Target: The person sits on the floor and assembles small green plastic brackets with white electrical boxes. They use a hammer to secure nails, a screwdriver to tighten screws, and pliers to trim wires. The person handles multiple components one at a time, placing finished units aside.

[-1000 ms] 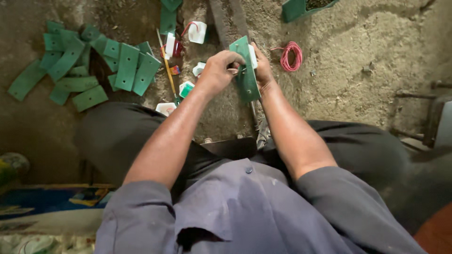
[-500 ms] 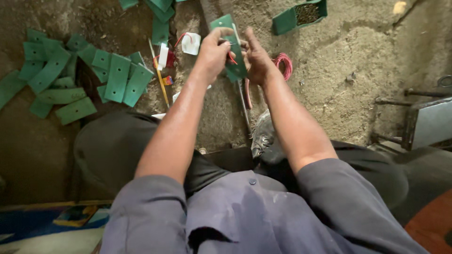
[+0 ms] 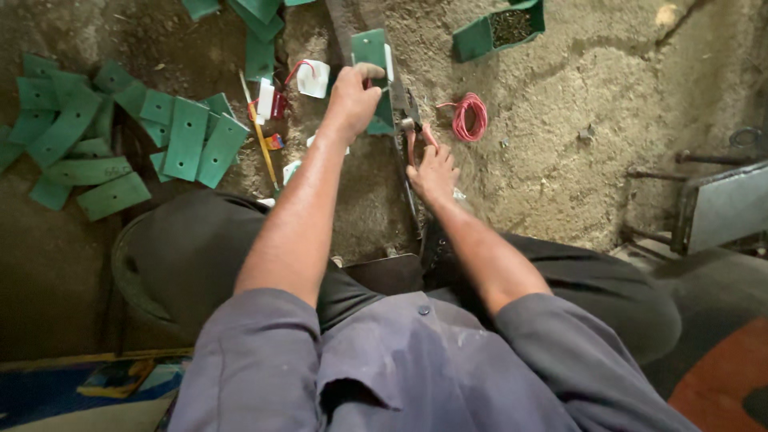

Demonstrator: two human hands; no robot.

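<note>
Left hand point(image 3: 352, 100) closed on green plate point(image 3: 372, 60), held upright over floor point(image 3: 560, 160). Right hand point(image 3: 432, 172) on pliers point(image 3: 412, 120) with red handles, fingers curled around them, just right of plate. Red wire coil point(image 3: 470, 116) near. Green plate pile point(image 3: 120, 140) well left. Green box point(image 3: 500, 28) top.

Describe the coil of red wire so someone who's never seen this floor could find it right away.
Start at the green open box on the sandy floor. Below it, just right of the pliers by the right hand, lies the red wire coil: the only round red loop, alone on bare ground.
</note>
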